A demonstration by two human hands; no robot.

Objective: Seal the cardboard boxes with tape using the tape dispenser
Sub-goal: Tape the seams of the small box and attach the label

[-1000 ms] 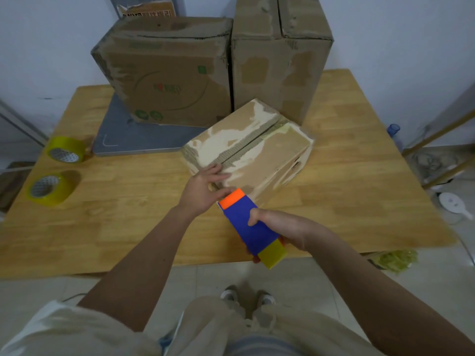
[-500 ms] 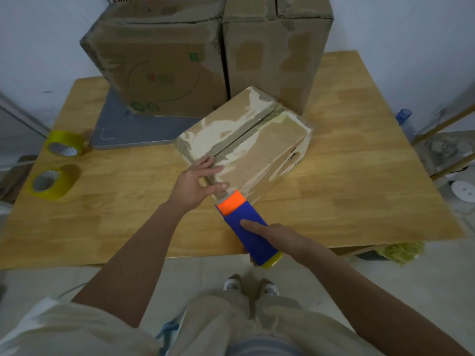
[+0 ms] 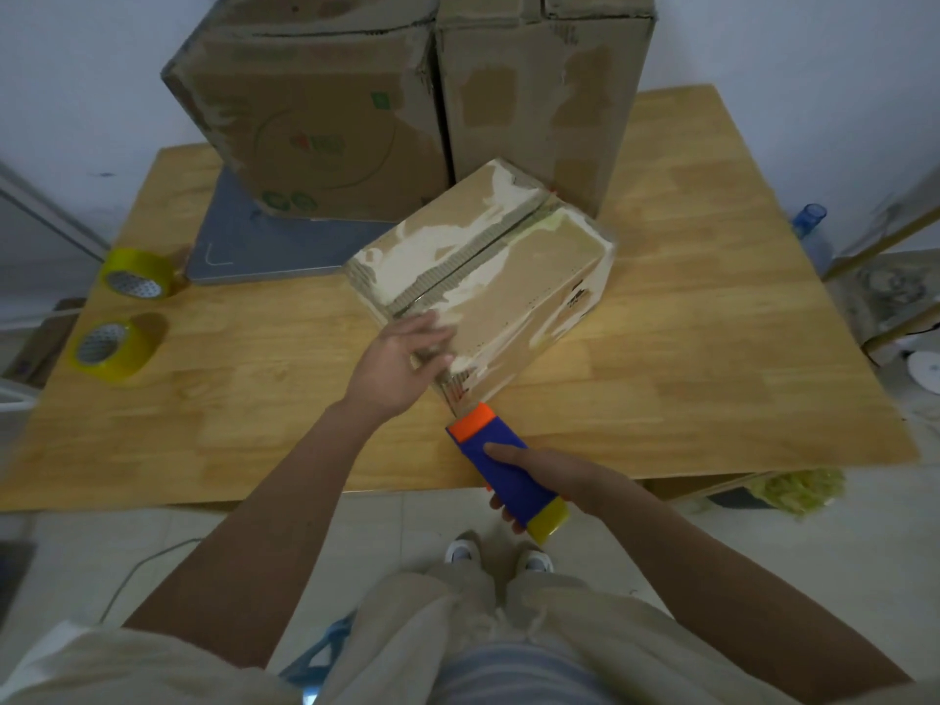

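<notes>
My right hand [image 3: 547, 473] has its grip wrapped round the tape dispenser [image 3: 506, 470], orange nose just off the near corner of the small box [image 3: 488, 282] at bench [image 3: 712, 348] centre, while my left hand [image 3: 399, 366] rests relaxed-fingered on that corner. I judge the tape could start crooked off the seam, or the box could skid toward 1 o'clock if my brace slips. Big boxes [image 3: 407, 104] block 12 o'clock; open bench lies at 3 and 9, tape rolls [image 3: 124, 312] far out at 9, and the bench edge runs under my wrist.

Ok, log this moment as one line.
left hand on small box | right hand grips tape dispenser | seam untaped
</notes>
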